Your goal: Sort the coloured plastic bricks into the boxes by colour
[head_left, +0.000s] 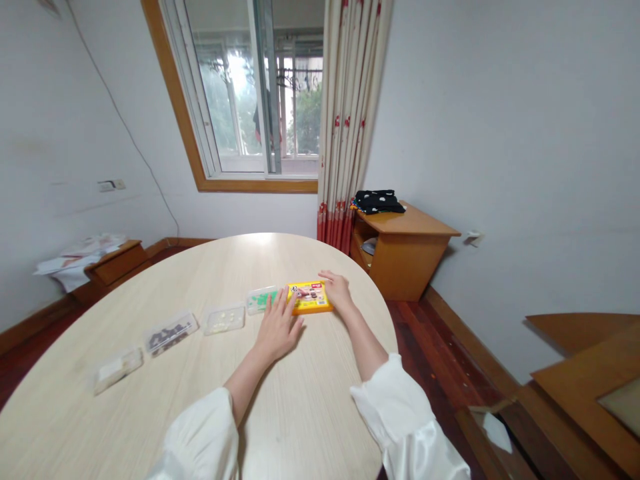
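A flat yellow box (311, 308) with a printed picture on top lies on the round table, towards its far right side. My right hand (339, 293) is curled around the box's right end, with some of its fingers hidden. Spread fingers of my left hand (280, 328) rest over the left end of the yellow box and the near right corner of a clear case (256, 303) with green pieces in it. These two containers sit side by side, very close together. Both arms wear loose white sleeves.
Left along the pale table (310, 393) stand a clear case with whitish pieces (225, 320), a case with dark pieces (171, 335) and a pale case (118, 371). Behind right, a wooden cabinet (410, 260) bears a folded black cloth (381, 201). A curtain (345, 120) hangs beside the window.
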`<state>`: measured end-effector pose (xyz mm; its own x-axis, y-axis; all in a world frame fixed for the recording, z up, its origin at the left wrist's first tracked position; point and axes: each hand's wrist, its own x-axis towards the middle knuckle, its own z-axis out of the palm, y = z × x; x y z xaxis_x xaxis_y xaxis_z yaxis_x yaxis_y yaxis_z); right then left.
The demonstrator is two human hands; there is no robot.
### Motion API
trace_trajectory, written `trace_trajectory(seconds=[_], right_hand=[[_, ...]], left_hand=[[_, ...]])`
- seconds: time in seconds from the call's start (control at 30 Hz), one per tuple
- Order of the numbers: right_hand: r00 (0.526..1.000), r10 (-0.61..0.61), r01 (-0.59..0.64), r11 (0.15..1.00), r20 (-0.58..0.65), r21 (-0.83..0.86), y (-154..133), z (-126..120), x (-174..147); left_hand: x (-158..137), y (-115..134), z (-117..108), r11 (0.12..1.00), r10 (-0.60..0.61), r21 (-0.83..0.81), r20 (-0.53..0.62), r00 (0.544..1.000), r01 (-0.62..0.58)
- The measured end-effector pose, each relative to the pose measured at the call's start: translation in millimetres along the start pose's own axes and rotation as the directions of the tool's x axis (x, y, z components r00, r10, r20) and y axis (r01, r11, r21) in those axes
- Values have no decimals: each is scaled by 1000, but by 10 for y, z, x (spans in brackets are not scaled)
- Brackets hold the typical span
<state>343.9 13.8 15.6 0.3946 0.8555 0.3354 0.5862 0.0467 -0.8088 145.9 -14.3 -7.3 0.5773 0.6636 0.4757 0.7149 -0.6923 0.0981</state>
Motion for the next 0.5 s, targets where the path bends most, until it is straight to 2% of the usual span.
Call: trace_trajectory(seconds=[0.03, 0.1, 0.17, 0.27, 0.5], right_hand=[[997, -67, 71, 988, 32, -138, -70, 33, -62], [973, -185, 224, 906, 139, -360, -207, 121, -204], [953, -167, 274, 827, 251, -490, -309, 215, -335], [941, -94, 275, 774, 325, -571, -363, 313, -439], [946, -47, 246, 752, 322, -612, -322, 341, -417]], left_hand=[[5, -1, 11, 1000, -15, 16, 14, 1000, 14], [13, 1, 29, 996, -67, 53, 24, 997, 66], [15, 3, 41, 989, -119, 88, 29, 992, 116], [14, 2, 54, 981, -161, 119, 44, 986, 155], [11, 42, 41, 977, -173, 132, 19, 985, 169]])
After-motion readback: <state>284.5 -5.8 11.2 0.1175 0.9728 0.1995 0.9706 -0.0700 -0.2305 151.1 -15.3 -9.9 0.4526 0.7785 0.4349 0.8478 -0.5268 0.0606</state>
